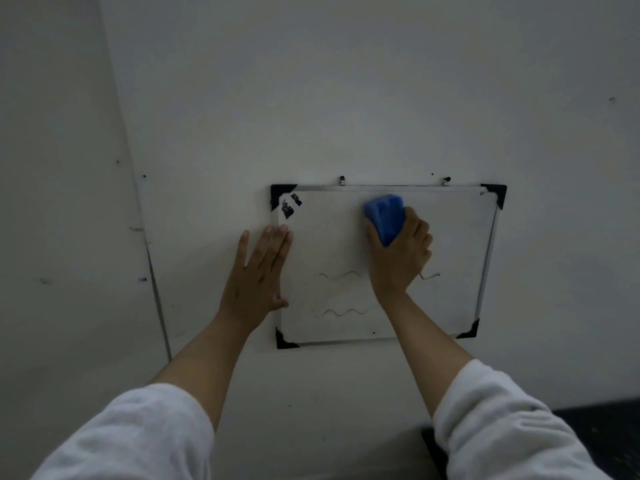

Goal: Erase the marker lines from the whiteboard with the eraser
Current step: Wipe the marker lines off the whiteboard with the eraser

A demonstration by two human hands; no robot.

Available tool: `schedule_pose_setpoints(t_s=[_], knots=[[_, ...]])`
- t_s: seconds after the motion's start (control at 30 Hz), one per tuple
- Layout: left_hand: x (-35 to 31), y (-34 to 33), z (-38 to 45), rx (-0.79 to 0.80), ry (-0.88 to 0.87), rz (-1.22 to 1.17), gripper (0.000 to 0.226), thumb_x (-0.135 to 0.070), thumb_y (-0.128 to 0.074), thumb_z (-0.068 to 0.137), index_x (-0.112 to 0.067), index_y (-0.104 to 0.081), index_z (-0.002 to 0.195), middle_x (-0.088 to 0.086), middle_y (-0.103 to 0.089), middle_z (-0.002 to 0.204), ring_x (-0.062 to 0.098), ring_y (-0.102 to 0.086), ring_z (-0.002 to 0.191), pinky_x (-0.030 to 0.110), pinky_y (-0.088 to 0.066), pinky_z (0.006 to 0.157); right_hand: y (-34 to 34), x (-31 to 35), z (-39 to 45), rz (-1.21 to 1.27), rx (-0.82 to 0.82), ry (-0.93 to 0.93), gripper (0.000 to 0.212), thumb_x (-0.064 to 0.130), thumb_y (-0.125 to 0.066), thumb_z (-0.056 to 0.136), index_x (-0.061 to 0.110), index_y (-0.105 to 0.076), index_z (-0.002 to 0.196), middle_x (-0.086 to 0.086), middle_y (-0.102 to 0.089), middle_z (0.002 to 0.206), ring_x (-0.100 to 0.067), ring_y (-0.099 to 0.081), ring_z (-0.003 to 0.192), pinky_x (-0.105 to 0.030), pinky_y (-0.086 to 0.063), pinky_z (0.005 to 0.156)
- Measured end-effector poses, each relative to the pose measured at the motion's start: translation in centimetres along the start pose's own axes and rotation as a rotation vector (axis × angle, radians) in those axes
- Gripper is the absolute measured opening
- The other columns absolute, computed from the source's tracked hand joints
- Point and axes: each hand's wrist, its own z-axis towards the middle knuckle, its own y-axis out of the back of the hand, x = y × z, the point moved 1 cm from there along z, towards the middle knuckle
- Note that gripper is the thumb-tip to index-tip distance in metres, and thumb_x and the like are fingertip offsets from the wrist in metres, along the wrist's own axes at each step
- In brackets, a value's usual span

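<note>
A small whiteboard (pixel 457 237) with a silver frame and black corner caps hangs on a pale wall. My right hand (pixel 401 258) grips a blue eraser (pixel 386 214) and presses it against the board's upper middle. Faint wavy marker lines (pixel 341 275) cross the lower half; a second wavy line (pixel 344 312) runs below them, and a short stroke (pixel 429 276) shows right of my right hand. My left hand (pixel 258 275) lies flat with fingers spread on the wall, its fingertips over the board's left frame.
Two small hooks (pixel 342 180) hold the board's top edge. Black sticker scraps (pixel 290 206) sit in the board's top-left corner. A vertical wall seam (pixel 156 289) runs at the left. A dark surface (pixel 595 431) shows at the bottom right.
</note>
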Motion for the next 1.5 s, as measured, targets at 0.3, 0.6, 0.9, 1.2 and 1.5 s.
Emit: schedule_pose_setpoints(t_s=[0.3, 0.6, 0.9, 1.2, 1.5], knots=[[-1.3, 2.1, 1.4, -0.312, 0.077, -0.294, 0.049, -0.036, -0.055, 0.087, -0.006, -0.058, 0.126, 0.011, -0.062, 0.124, 0.029, -0.055, 0.114, 0.047, -0.035, 0.104, 0.7, 2.2, -2.4, 0.057, 0.253, 0.123, 0.064, 0.050, -0.069, 0.077, 0.013, -0.049, 0.125, -0.011, -0.056, 0.112, -0.031, -0.053, 0.095, -0.041, -0.041, 0.071], [-5.1, 8.3, 4.4, -0.289, 0.241, -0.833, 0.056, -0.041, -0.028, 0.096, -0.008, -0.055, 0.132, 0.011, -0.071, 0.110, 0.026, -0.070, 0.086, 0.032, -0.054, 0.063, 2.0, 4.8, -3.3, 0.629, 0.411, -0.347, 0.066, 0.071, -0.048, 0.079, 0.016, -0.048, 0.118, -0.001, -0.055, 0.110, -0.019, -0.058, 0.096, -0.041, -0.051, 0.079], [-3.8, 7.9, 5.2, -0.202, 0.477, -1.005, 0.085, -0.038, -0.073, 0.081, -0.006, -0.031, 0.147, 0.013, -0.047, 0.142, 0.028, -0.044, 0.127, 0.041, -0.046, 0.093, 4.4, 6.0, -3.1, 0.926, 0.595, -0.301, 0.052, 0.050, -0.025, 0.099, 0.018, -0.059, 0.121, -0.001, -0.065, 0.113, -0.018, -0.063, 0.096, -0.030, -0.053, 0.083], [-1.3, 4.3, 5.4, -0.321, 0.184, -0.385, 0.074, -0.030, -0.078, 0.064, -0.005, -0.041, 0.123, 0.020, -0.063, 0.112, 0.035, -0.063, 0.091, 0.034, -0.048, 0.065, 4.1, -4.3, 1.1, 0.176, 0.216, -0.167, 0.043, 0.035, -0.038, 0.100, 0.015, -0.041, 0.138, -0.007, -0.044, 0.139, -0.026, -0.039, 0.126, -0.040, -0.029, 0.101], [-3.2, -1.6, 1.2, -0.432, -0.213, -0.024, 0.056, -0.039, -0.065, 0.082, -0.009, -0.046, 0.125, 0.007, -0.045, 0.114, 0.023, -0.052, 0.089, 0.033, -0.044, 0.068, 4.4, -10.9, 4.4, -0.200, 0.234, 0.098, 0.046, 0.036, -0.035, 0.100, 0.027, -0.032, 0.145, -0.005, -0.033, 0.152, -0.028, -0.040, 0.130, -0.045, -0.035, 0.098]])
